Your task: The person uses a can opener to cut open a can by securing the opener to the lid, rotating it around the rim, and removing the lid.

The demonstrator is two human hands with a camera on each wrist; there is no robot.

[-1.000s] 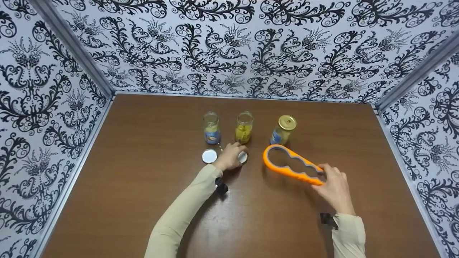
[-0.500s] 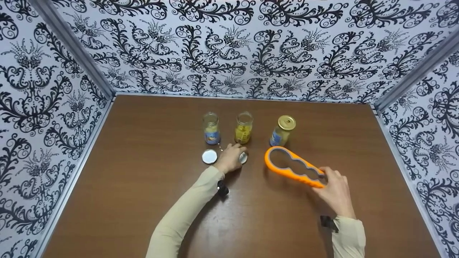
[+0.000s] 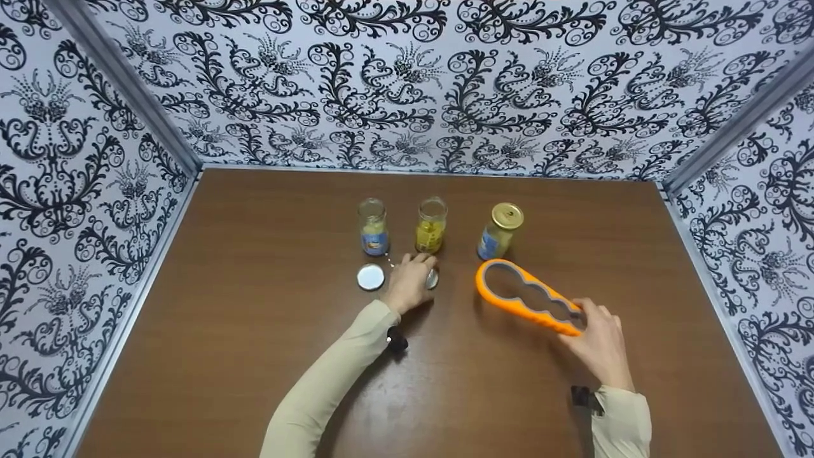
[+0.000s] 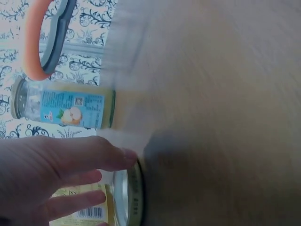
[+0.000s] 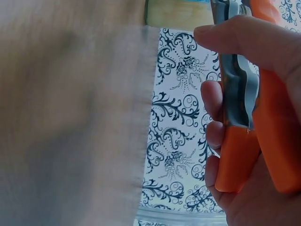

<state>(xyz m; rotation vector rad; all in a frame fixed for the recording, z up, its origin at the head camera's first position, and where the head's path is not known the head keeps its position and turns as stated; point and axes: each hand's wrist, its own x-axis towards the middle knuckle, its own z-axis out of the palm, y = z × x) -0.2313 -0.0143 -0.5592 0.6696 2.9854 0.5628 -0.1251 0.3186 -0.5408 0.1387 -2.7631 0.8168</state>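
Note:
In the head view my left hand (image 3: 408, 283) is low over the table beside a jar lid (image 3: 432, 278) that lies white inside up. The left wrist view shows the thumb tip right at the rim of this lid (image 4: 135, 193), the other fingers loosely extended behind it. My right hand (image 3: 600, 340) grips the narrow end of an orange jar opener (image 3: 528, 308) with a scalloped grey lining, held over the table. Just behind its round end stands a jar with a gold lid (image 3: 508, 217) and blue label. An uncovered jar of yellow contents (image 3: 430, 235) stands beyond my left hand.
Left of that, another uncovered jar (image 3: 374, 238) with a blue label stands in the row. A second lid (image 3: 370, 277), white inside up, lies in front of it. Small white bits (image 3: 389, 258) lie nearby. Patterned walls (image 3: 407, 83) enclose the brown table (image 3: 222, 305).
My right hand has shifted slightly right and toward me with the jar opener. My left hand has drifted slightly, while the lid beside it stays in place.

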